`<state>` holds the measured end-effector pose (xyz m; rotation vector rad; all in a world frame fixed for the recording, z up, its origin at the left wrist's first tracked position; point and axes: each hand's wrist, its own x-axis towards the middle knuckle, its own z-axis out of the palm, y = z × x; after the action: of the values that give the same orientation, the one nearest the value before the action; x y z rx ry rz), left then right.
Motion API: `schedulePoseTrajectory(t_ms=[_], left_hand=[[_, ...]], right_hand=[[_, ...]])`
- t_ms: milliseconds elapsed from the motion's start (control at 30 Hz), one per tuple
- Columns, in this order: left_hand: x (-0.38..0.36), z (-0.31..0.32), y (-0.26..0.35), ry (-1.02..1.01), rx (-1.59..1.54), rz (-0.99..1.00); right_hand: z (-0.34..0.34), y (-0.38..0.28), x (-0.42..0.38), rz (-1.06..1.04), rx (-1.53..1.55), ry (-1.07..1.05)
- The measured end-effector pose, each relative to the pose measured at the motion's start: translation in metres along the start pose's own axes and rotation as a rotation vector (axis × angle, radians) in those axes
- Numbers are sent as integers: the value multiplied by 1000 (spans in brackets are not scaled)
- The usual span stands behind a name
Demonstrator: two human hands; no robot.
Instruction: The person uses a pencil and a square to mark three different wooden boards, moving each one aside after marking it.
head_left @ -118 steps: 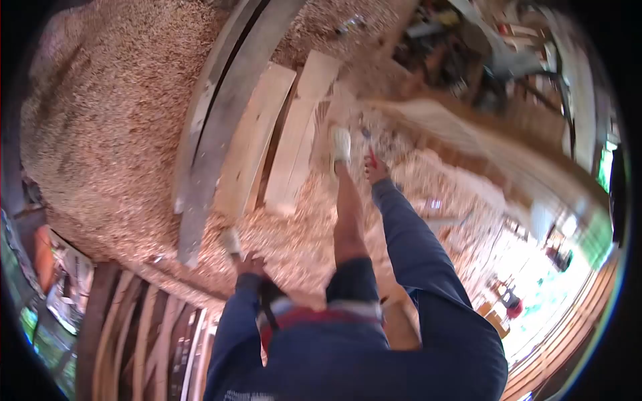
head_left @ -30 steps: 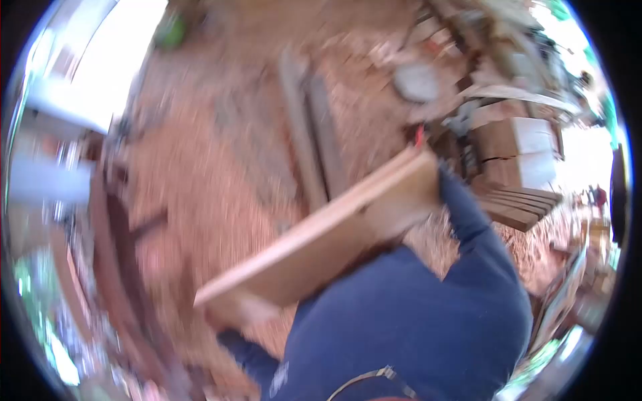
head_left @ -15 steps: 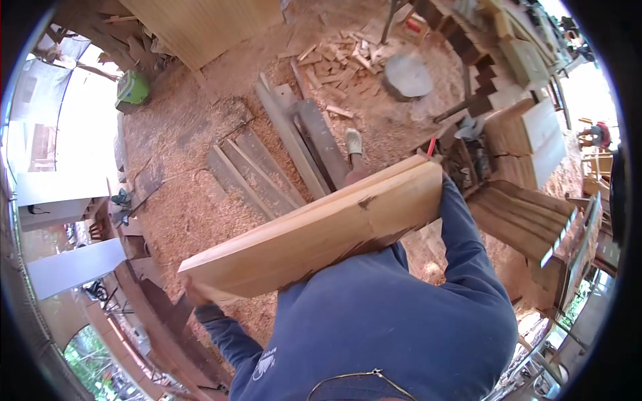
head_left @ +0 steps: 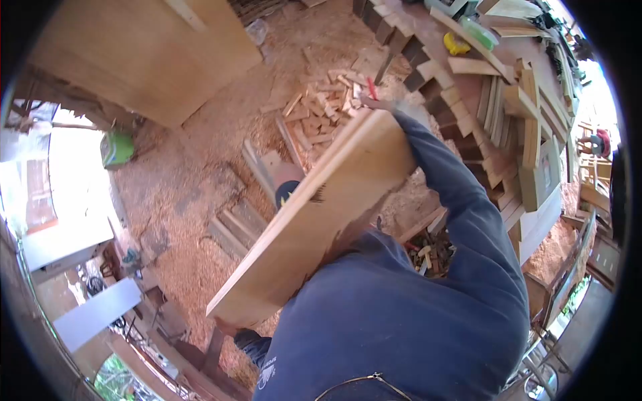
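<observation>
A thick wooden board (head_left: 334, 210) slants across my front, its near side against my dark blue sweater. At its upper right end my right hand (head_left: 378, 103) grips the board and also has a thin red object (head_left: 372, 87) sticking up from it. My left hand (head_left: 229, 327) holds the lower left end from beneath, mostly hidden by the board. Dark rough patches show along the board's lower edge.
Wood offcuts (head_left: 319, 113) lie heaped ahead on the shaving-covered floor, with planks (head_left: 239, 224) left of the board. A large panel (head_left: 154, 60) is at upper left. Stacked timber (head_left: 531, 113) stands right. A person (head_left: 597, 142) is at far right.
The board has swung steeper, its right end moving up and left with my right hand, and its left end down and right. The view has shifted toward the stacked timber.
</observation>
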<state>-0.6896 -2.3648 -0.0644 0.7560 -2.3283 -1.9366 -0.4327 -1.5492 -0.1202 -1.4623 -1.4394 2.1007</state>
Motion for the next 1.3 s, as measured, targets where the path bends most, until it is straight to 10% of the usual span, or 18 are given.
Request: schedulePoseTrajectory(t_ms=[233,400,433,500,833,900,1033,1300], left_hand=[[74,266,16,-100,-17,67],[210,522,23,-417,77,605],[218,565,46,-564,-81,340],[175,678,154,-663,-402,-269],[103,1185,298,-1119,-26,-264],[73,1287,301,-1188,63,-227],[-28,1464,349,-1669,49,-370],[-215,1771,409,-1946,367,-461]], right_hand=[[34,-284,158,-58,-372,2],[-14,-397,315,-79,-414,294],[-33,-406,336,-46,-397,319],[-86,-442,360,-139,-388,477],[-309,-537,290,-3,407,561],[-295,-581,282,-9,100,995],[-402,-523,292,-104,249,1139],[-382,-538,271,92,608,1330]])
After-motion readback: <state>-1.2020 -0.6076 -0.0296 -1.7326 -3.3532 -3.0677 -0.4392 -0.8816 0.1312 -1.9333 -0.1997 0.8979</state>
